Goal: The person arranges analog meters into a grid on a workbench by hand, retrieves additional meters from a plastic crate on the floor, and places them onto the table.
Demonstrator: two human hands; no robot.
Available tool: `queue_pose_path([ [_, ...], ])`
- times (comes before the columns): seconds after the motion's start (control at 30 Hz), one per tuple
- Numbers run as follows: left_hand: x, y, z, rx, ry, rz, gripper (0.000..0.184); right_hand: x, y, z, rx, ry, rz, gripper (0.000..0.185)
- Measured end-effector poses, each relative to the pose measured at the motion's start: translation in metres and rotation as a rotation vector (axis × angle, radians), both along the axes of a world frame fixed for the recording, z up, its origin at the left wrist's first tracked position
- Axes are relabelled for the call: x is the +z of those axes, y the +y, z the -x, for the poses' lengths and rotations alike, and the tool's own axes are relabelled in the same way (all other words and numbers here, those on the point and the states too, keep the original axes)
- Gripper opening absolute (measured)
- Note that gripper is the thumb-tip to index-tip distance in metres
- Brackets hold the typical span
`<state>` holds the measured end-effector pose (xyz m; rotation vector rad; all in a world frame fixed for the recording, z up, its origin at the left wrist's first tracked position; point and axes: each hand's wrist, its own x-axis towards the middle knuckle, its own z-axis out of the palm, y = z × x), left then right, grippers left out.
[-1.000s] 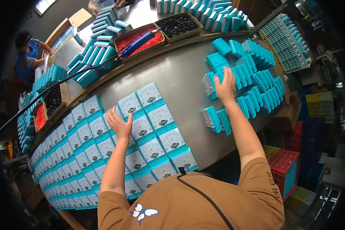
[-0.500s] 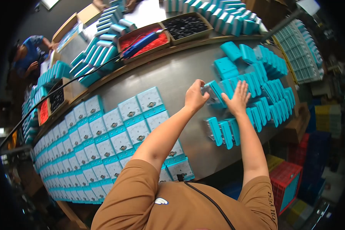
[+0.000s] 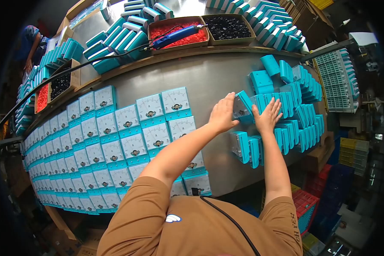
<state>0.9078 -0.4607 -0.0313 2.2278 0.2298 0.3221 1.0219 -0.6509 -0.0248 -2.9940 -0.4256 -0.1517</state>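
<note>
My left hand (image 3: 223, 114) is at the left side of a teal meter with a clear front (image 3: 242, 106), its fingers extended. To the right of that meter, my right hand (image 3: 267, 115) has its fingers spread over the near ends of upright teal units (image 3: 289, 102). Neither hand is wrapped round anything. Several more upright teal units (image 3: 243, 147) stand below my hands. On the left of the metal table (image 3: 209, 81), rows of meters with white dial faces (image 3: 150, 107) lie face up, partly hidden by my left arm.
Beyond the table's wooden edge are a box of red parts (image 3: 175, 36), a box of black parts (image 3: 228, 27) and a blue electric screwdriver (image 3: 175, 36). Teal units line the back shelf. A person (image 3: 32, 42) is at far left; crates (image 3: 305, 205) stand at lower right.
My left hand has moved from the dial-faced meters over to the teal units at right. My right hand has shifted slightly down and right. The camera view has also shifted.
</note>
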Motion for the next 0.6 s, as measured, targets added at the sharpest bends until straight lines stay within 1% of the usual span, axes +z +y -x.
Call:
queue_pose_path([
  [0.03,0.000,-0.015,-0.011,0.073,-0.017,0.003,0.099,0.000,0.000,0.002,0.006,0.002,-0.003,0.111],
  [0.07,-0.002,-0.028,-0.020,0.146,-0.029,0.004,0.101,0.000,0.001,0.005,0.017,-0.015,0.005,0.104],
  [0.17,-0.011,-0.031,-0.041,0.130,0.039,0.085,0.099,-0.011,-0.007,-0.001,0.043,-0.024,-0.077,0.094],
  [0.2,-0.008,-0.025,-0.038,0.104,0.004,0.073,0.092,-0.010,-0.010,-0.003,0.037,-0.005,-0.093,0.087],
  [0.23,-0.002,-0.012,-0.034,0.144,-0.031,0.109,0.091,-0.011,-0.015,-0.006,0.047,0.000,-0.114,0.091],
  [0.3,0.017,0.010,-0.021,0.215,-0.096,0.188,0.089,-0.007,-0.019,-0.006,0.067,-0.041,-0.064,0.098],
  [0.33,0.028,0.034,-0.011,0.225,-0.143,0.119,0.087,0.000,-0.011,-0.002,0.067,-0.053,0.001,0.099],
  [0.37,0.041,0.069,0.001,0.166,-0.160,0.065,0.087,0.009,-0.005,0.002,0.061,-0.068,0.069,0.101],
  [0.4,0.055,0.106,0.016,0.137,-0.131,-0.028,0.088,0.016,-0.001,0.007,0.053,-0.085,0.141,0.103],
  [0.43,0.066,0.143,0.034,0.129,-0.103,-0.125,0.090,0.019,0.002,0.009,0.083,-0.094,0.121,0.102],
  [0.47,0.074,0.180,0.052,0.135,0.000,-0.220,0.091,0.022,0.004,0.011,0.115,-0.103,0.105,0.102],
  [0.5,0.080,0.212,0.070,0.190,0.126,-0.335,0.091,0.025,0.006,0.011,0.153,-0.117,0.087,0.101],
  [0.53,0.072,0.244,0.087,0.255,0.219,-0.449,0.093,0.019,0.005,0.011,0.235,-0.198,0.074,0.100],
  [0.57,0.062,0.275,0.102,0.273,0.302,-0.538,0.100,0.016,0.006,0.010,0.249,-0.175,0.047,0.100],
  [0.6,0.052,0.300,0.116,0.296,0.322,-0.585,0.099,0.015,0.008,0.009,0.266,-0.151,0.023,0.100],
])
